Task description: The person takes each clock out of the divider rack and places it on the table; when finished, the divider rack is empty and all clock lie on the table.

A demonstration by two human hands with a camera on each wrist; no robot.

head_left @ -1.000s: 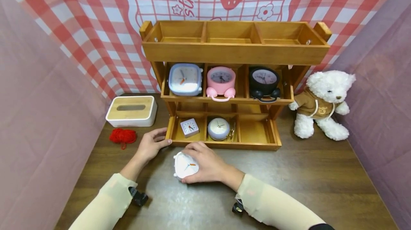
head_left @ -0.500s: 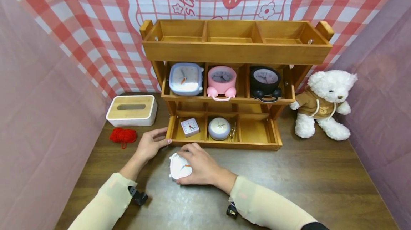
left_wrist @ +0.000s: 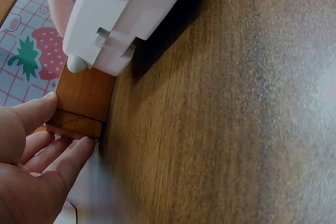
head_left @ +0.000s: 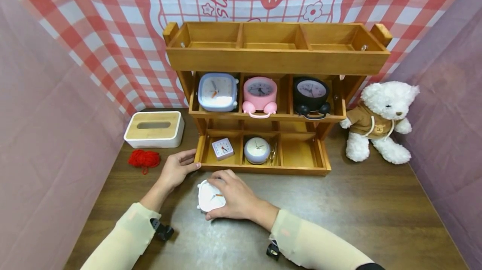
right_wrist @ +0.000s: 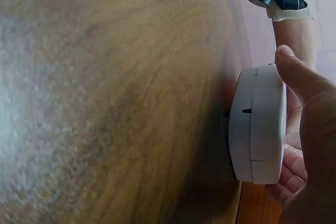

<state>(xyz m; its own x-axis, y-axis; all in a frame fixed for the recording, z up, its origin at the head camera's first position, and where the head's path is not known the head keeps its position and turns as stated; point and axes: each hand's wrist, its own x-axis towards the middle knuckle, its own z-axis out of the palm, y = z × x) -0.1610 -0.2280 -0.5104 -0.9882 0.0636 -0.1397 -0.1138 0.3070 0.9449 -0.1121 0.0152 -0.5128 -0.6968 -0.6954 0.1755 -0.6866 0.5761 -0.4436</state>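
Observation:
A white alarm clock (head_left: 208, 199), face up with an orange hand, is gripped by my right hand (head_left: 238, 198) between thumb and fingers. It is just in front of the wooden rack (head_left: 278, 61), low over the table; whether it touches the tabletop I cannot tell. In the right wrist view the thumb and fingers span the clock's white casing (right_wrist: 257, 129). My left hand (head_left: 175, 172) holds the front left corner of the rack's bottom tier, thumb at the front and fingers round the side. The left wrist view shows that wooden corner (left_wrist: 79, 121) between thumb and fingertips.
The bottom tier bears a small square clock (head_left: 223, 149) and a round clock (head_left: 257, 151). Above them sit blue (head_left: 217, 92), pink (head_left: 260, 93) and black (head_left: 310, 94) clocks. A tissue box (head_left: 154, 130) and red yarn (head_left: 144, 159) lie left, a teddy bear (head_left: 380, 123) right.
My right hand has shifted slightly left with the white alarm clock during the first half second, then hardly moved. The left hand has stayed at the rack's corner.

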